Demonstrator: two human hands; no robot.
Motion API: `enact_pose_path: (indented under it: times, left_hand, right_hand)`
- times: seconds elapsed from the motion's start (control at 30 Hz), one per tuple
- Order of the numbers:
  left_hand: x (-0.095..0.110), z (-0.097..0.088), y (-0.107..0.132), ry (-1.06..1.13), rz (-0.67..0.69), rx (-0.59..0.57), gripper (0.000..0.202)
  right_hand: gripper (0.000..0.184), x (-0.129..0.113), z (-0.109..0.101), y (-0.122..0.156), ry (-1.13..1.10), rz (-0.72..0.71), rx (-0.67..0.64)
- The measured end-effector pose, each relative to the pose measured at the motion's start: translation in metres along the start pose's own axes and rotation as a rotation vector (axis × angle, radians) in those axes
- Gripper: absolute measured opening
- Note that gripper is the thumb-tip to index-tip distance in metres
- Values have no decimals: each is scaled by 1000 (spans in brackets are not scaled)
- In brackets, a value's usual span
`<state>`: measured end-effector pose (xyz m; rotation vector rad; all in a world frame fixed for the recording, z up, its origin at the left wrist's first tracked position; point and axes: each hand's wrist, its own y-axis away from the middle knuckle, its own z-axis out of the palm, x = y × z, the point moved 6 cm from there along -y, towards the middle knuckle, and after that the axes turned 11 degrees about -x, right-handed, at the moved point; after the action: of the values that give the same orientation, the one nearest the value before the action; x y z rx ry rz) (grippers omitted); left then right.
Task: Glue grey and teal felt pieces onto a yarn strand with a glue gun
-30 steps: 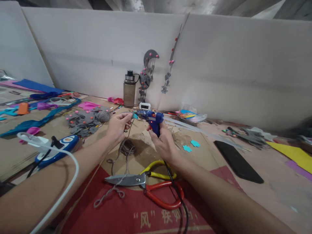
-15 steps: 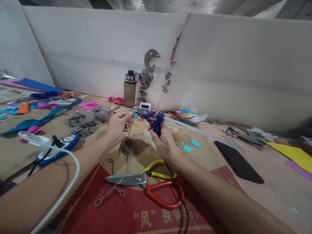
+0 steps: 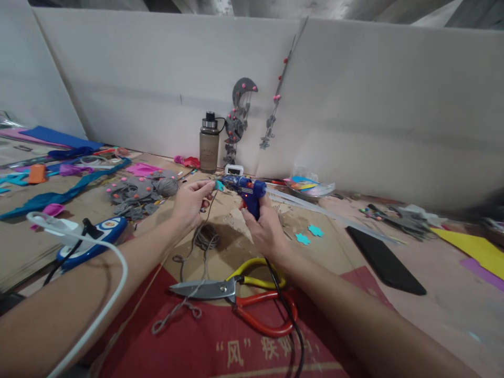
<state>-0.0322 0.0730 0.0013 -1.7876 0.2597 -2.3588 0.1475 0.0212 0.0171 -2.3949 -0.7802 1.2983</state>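
My right hand is wrapped round a blue hot glue gun, its nozzle pointing left and a small red light lit on its body. Between the fingertips of my left hand is a small turquoise felt cutout, close to the nozzle; whether they touch I cannot tell. Grey yarn runs down from the cutout to a loose coil on the cardboard. Two turquoise flower-shaped cutouts lie to the right of my right hand. Nearer me rest large scissors with one yellow and one red handle.
A bottle stands by the white wall panel, where grey felt moon hangings hang. At left are grey felt pieces and a blue-white power strip; a black phone lies right. The gun's black cord crosses the scissors.
Almost nothing differs. The turquoise cutout at my left fingertips has shifted very slightly near the nozzle, and the view has moved a little.
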Motion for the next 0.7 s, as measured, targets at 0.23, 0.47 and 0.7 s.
enact_pose_path:
  times: [0.23, 0.47, 0.7]
  left_hand:
    - [1, 0, -1, 6, 8, 1, 31]
    - [0, -1, -1, 19, 10, -8, 31]
    - [2, -1, -2, 14, 20, -3, 31]
  right_hand:
    - [31, 0, 0, 0, 3, 1, 7]
    - [32, -2, 0, 2, 22, -4, 5]
    - [30, -3, 0, 3, 8, -3, 4]
